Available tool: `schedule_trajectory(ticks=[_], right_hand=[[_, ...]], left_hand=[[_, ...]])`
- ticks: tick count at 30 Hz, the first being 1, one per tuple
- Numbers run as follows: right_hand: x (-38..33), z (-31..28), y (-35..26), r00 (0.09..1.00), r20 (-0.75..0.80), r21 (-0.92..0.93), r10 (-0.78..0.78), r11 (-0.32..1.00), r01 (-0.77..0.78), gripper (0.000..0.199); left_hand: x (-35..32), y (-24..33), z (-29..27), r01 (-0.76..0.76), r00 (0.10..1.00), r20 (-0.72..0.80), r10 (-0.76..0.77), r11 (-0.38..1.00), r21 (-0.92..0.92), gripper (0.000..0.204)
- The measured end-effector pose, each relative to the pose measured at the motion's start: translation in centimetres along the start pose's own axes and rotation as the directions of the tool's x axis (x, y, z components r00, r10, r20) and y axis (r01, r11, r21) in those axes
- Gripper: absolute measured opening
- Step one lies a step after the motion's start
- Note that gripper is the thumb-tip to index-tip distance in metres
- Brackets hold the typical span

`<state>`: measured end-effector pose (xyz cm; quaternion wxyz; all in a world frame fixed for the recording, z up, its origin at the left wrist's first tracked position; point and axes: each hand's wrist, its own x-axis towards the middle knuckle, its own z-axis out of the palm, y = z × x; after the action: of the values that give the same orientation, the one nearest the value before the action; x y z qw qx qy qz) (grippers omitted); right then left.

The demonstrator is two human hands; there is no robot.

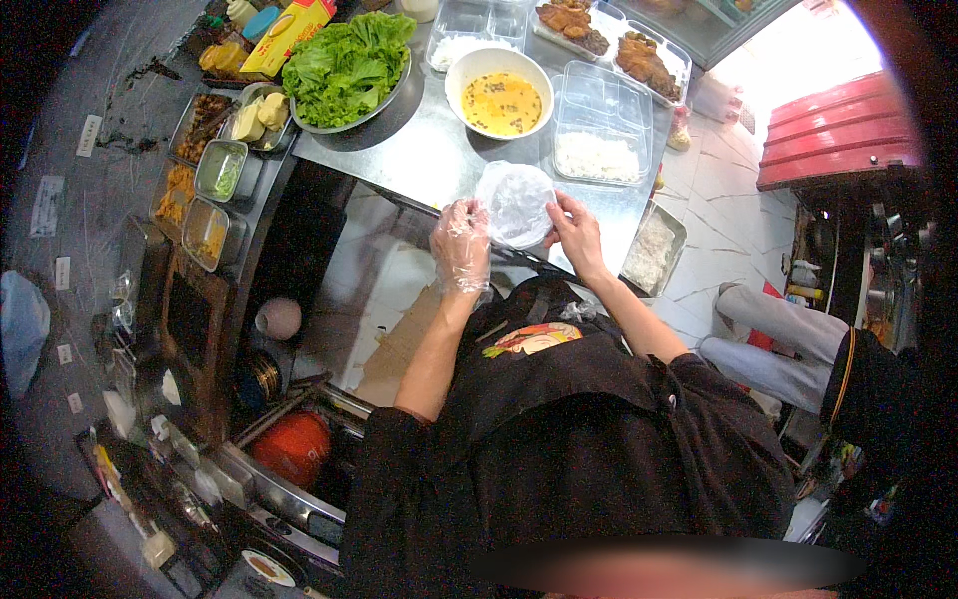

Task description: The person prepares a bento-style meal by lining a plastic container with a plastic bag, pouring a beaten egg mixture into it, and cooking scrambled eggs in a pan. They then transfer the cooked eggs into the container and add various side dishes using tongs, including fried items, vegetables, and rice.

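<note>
Near the front edge of the metal table (419,150), I hold a round, whitish translucent plastic piece (515,203). I cannot tell whether it is a lid or a shallow bowl. My left hand (461,243), in a clear plastic glove, grips its left rim with bent fingers. On the opposite rim is my right hand (577,235), bare, its thumb and fingers closed on the edge. Just beyond stands a white bowl (499,60) of yellow liquid with dark bits. Right of that bowl lies a clear compartment tray (582,110) with white rice in its near section.
A metal bowl of lettuce (344,75) stands at the table's far left. Small metal food pans (222,170) line the left counter. Boxes of browned fried food (647,68) sit at the back. Another person's grey-trousered legs (773,319) are at the right, below a red box (823,130).
</note>
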<state>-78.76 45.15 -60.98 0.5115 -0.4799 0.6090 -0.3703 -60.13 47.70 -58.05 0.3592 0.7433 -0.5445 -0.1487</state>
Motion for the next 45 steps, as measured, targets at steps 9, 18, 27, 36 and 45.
schedule_trajectory(ticks=[9,18,27,36,45], right_hand=[[1.7,0.9,-1.3,1.000,-0.006,0.025,-0.021,0.999,0.021,0.038],[2.0,1.7,-3.0,0.995,0.087,0.160,0.046,0.985,-0.060,0.042],[14.0,-1.6,-12.0,0.808,0.183,-0.769,-0.561,0.430,0.473,0.033],[29.6,-1.5,-11.0,0.771,0.603,-0.683,-0.203,0.367,0.631,0.038],[23.7,-3.8,-10.7,0.763,0.645,-0.305,0.039,0.929,0.210,0.035]], left_hand=[[2.8,-4.6,1.0,0.669,0.743,0.565,-0.359,0.404,-0.624,0.030],[-1.0,-2.2,0.9,0.004,0.999,-0.028,-0.018,0.908,-0.418,0.035],[-2.7,-2.0,2.0,0.216,0.951,-0.128,-0.282,0.901,-0.377,0.024],[0.7,-2.5,3.4,0.196,0.963,-0.092,-0.253,0.894,-0.404,0.037],[4.7,-6.3,-3.1,0.358,0.897,-0.140,-0.420,0.874,-0.330,0.036]])
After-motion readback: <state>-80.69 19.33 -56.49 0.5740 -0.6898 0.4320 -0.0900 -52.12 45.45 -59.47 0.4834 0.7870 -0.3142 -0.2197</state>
